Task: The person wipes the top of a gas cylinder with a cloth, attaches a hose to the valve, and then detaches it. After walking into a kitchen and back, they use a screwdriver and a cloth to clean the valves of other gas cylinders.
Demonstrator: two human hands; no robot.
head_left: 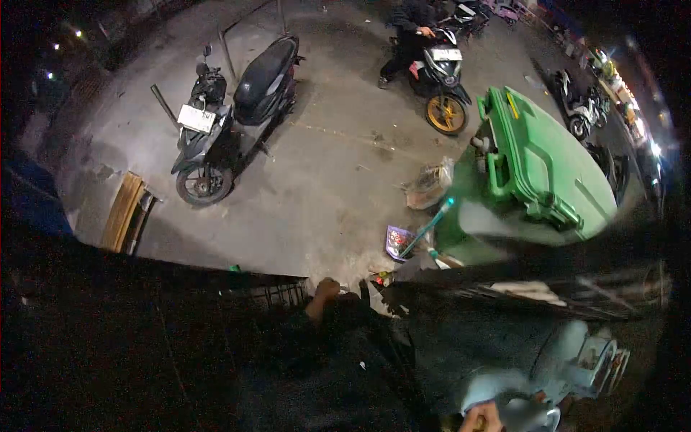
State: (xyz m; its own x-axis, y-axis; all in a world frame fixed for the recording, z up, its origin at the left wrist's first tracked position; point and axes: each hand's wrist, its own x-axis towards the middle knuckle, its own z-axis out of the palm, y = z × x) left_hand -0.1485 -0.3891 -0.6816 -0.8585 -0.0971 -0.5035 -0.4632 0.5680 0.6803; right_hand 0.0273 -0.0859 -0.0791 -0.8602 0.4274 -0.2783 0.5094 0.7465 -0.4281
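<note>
My left hand [325,290] reaches forward at the lower middle, beside the dark edge of a ledge or counter. Its fingers look curled; what they hold, if anything, is lost in the dark. At the bottom right edge my right hand [484,416] shows with its fingers bent together, and I cannot make out what is in them. Beside it are a blurred pale, bluish shape [493,385] and a shiny rounded thing [529,412]. A pale blue-grey object with slats [594,363] stands farther right.
A large green wheeled bin [551,158] stands at right, with a purple dustpan [397,241], a teal-handled stick [428,227] and a plastic bag [430,183] near it. A scooter [205,137] is parked at left; a person [407,36] is at another scooter [445,72]. Wooden planks [124,212] lie left.
</note>
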